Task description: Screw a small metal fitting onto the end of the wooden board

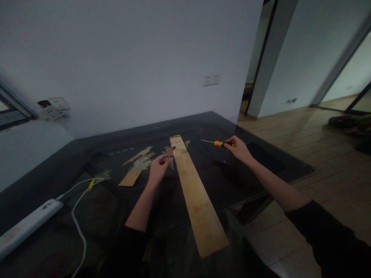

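Right hand (239,148) grips a yellow-handled screwdriver (217,143) right of the long wooden plank (194,193); left hand (159,169) pinches a small metal piece (169,158) at the plank's left edge

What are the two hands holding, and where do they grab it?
The right hand grips a screwdriver by its handle. The left hand pinches something small; too blurred to name.

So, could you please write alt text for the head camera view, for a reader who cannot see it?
A person's right hand holds a yellow-handled screwdriver above a dark table, while the left hand pinches a small metal piece beside a long wooden plank. A small wooden block and a white power strip lie to the left.
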The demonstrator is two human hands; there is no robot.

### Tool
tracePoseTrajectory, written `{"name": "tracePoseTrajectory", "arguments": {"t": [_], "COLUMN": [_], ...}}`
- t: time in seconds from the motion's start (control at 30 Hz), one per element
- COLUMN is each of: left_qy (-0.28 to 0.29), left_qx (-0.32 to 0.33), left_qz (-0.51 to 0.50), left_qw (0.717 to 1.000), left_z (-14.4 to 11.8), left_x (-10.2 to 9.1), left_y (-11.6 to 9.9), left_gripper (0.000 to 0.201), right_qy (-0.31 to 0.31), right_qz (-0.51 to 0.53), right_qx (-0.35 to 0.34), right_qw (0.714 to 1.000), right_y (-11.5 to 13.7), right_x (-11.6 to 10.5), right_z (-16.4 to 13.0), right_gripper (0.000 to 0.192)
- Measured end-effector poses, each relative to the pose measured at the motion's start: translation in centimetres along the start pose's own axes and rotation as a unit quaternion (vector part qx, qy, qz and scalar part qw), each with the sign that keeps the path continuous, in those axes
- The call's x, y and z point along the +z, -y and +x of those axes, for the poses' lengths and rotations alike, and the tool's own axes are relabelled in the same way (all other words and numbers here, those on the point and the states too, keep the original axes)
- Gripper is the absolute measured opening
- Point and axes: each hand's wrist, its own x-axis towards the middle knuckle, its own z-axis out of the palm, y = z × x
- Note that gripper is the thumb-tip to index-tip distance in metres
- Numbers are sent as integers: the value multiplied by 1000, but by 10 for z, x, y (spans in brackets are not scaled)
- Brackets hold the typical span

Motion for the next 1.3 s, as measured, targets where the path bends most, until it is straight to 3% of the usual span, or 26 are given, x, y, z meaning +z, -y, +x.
{"name": "tracePoseTrajectory", "arguments": {"t": [0.1, 0.27, 0.53, 0.8, 0.9, 0.97, 1.07, 1.13, 1.3], "left_qy": [-14, 9, 28, 50, 70, 75, 72, 73, 92], "left_qx": [-2, -60, -118, -164, -156, -151, -151, -154, -141], "left_qz": [23, -44, -92, -164, -169, -165, -158, -159, -160], "left_qw": [1000, 997, 988, 971, 971, 972, 973, 972, 973], "left_z": [0, 0, -2, -1, -2, -3, -4, -6, -9], "left_x": [-1, 1, 1, 4, 5, 6, 7, 7, 9], "left_y": [1, 3, 2, 8, 9, 9, 8, 7, 4], "left_gripper": [34, 37, 36, 30, 33, 38, 45, 48, 49], "right_qy": [-6, 34, 76, 101, 90, 101, 181, 227, 253], "right_qz": [-13, -80, -273, -368, -326, -224, -46, 9, 95], "right_qx": [-50, -106, -43, -88, -122, -165, -186, -185, -132], "right_qw": [999, 991, 958, 920, 933, 955, 965, 956, 954], "right_y": [-19, -26, -7, 14, 40, 67, 107, 125, 131], "right_x": [14, 22, 20, 18, 17, 26, 58, 86, 134], "right_z": [-12, -23, -37, -43, -37, -32, -27, -26, -27], "right_gripper": [20, 27, 36, 53, 54, 42, 29, 27, 20]}}
